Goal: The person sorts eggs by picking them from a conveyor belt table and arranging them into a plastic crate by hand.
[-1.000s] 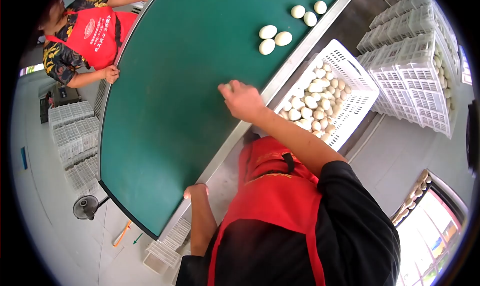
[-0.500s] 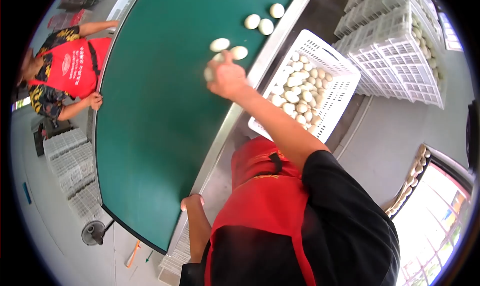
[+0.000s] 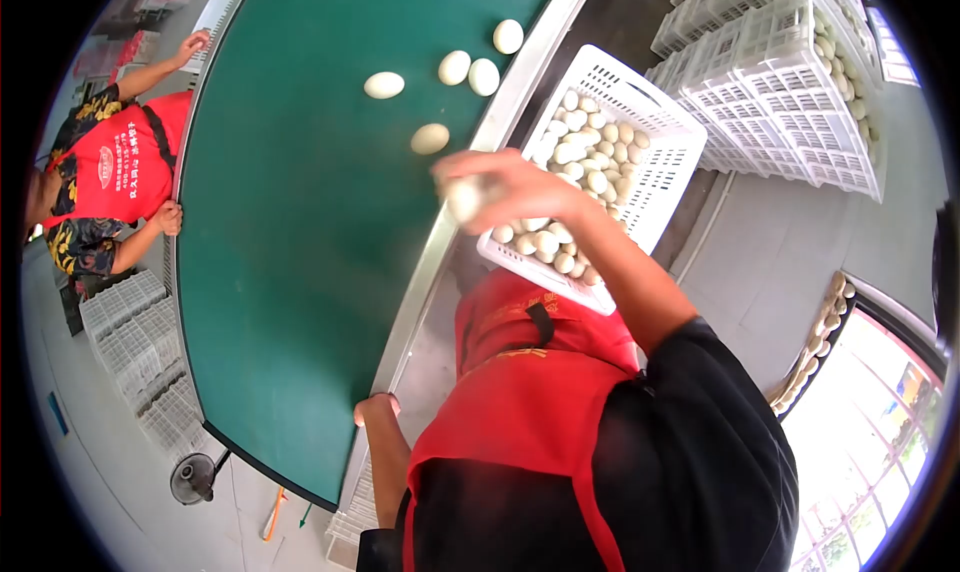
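My right hand (image 3: 515, 190) is over the metal rim of the green conveyor belt (image 3: 290, 242), closed around a pale egg (image 3: 465, 200) that is blurred by motion. Its fingers partly hide whether a second egg is in the grip. Just beyond it a loose egg (image 3: 430, 139) lies on the belt, with several others such as one egg (image 3: 383, 85) farther up. Beneath my right wrist and forearm is a white plastic crate (image 3: 668, 177) with many eggs inside. My left hand (image 3: 377, 409) grips the metal edge (image 3: 408, 344) of the conveyor lower down.
Across the belt stands a co-worker in a red apron (image 3: 115, 172), one hand on the far edge. Stacked white crates (image 3: 770, 82) filled with eggs rise at the right. More white crates (image 3: 135, 322) and a fan (image 3: 193, 478) are at the lower left.
My right hand has moved off the belt toward the crate, carrying an egg. One egg now lies apart on the belt. The co-worker's far hand has lifted. My left hand stays on the edge.
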`<state>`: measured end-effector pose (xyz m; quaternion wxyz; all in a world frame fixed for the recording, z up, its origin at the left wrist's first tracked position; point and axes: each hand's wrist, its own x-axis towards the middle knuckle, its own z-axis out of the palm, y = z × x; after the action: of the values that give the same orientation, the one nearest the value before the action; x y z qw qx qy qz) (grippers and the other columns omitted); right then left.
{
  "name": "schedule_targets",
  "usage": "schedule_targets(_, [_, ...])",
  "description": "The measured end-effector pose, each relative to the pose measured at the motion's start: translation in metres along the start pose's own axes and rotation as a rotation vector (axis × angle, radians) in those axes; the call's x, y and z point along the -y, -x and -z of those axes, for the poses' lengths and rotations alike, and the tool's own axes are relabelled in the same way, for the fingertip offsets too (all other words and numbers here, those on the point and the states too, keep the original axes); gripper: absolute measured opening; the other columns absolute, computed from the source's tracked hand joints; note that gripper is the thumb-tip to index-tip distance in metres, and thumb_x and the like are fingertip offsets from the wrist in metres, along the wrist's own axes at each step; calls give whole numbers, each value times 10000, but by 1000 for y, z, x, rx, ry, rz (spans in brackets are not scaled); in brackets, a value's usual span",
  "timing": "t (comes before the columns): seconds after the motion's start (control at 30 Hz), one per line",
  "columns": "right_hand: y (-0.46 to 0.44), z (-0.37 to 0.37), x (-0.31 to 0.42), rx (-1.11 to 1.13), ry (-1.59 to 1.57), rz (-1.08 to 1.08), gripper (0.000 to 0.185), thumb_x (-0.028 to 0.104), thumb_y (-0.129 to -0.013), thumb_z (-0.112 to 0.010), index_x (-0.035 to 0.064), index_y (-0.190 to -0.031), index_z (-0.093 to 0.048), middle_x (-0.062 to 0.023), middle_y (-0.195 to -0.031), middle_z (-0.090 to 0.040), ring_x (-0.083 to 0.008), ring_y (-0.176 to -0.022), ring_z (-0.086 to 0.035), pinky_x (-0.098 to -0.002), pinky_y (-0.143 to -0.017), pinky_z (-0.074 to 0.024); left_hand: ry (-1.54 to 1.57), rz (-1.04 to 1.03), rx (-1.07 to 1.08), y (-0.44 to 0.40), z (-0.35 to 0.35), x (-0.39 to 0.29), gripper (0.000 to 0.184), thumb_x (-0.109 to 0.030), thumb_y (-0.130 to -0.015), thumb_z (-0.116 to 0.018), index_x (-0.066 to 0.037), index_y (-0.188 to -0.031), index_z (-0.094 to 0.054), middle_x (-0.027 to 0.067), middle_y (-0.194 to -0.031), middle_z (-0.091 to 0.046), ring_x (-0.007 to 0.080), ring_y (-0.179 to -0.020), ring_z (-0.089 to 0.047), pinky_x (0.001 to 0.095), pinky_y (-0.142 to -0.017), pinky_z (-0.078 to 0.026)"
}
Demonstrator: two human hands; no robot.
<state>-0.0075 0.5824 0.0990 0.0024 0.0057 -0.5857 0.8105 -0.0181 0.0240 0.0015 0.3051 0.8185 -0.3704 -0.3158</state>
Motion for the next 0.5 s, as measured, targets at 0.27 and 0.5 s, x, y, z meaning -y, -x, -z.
schedule_targets(0.27, [142, 173, -99, -860, 429, -568, 590, 216, -687, -846, -3, -1220, -719, -112, -1032, -730, -213, -1001, -654, -347, -899, -523, -144, -100, 22, 23, 19, -2, 404, -358, -981, -459, -153, -1163, -756, 54, -1260, -722, 249, -1136, -691, 428, -902, -619])
schedule_targets(0.5, [165, 241, -145, -593, 1301, -1104, 590, 220, -690, -825, 152, -1263, -702, -208, -1410, -510, -384, -1092, -696, -476, -923, -574, -102, 48, 36, 13, 17, -14, 435, -417, -964, -500, -147, -1190, -756, 54, -1259, -719, 272, -1122, -696, 527, -843, -636])
